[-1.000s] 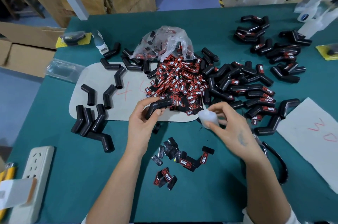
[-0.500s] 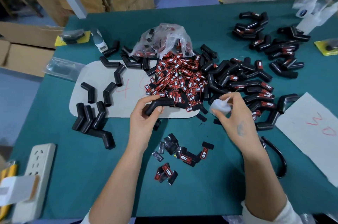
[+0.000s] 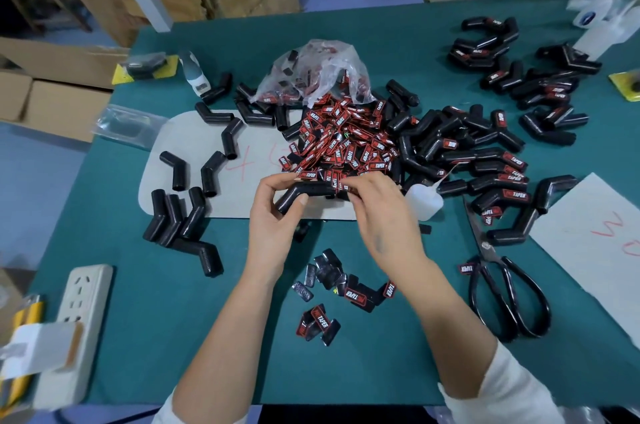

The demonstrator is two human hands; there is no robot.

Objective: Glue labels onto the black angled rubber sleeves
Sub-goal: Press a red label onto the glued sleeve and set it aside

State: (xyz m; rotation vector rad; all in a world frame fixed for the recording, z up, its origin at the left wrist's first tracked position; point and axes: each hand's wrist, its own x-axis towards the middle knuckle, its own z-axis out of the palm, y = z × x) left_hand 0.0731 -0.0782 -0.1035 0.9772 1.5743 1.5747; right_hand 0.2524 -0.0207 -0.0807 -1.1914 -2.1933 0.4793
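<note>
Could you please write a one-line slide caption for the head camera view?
Left hand grips a black angled sleeve while the right hand reaches the label pile; glue bottle on table.

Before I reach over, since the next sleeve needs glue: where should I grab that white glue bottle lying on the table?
Grip the glue bottle round its wide white body, coming from above on the near side. It lies tilted, thin nozzle pointing up-right toward the labelled sleeves, so the nozzle end is crowded. The right hand is just left of it.

Head-worn view, steeply down, close.
</note>
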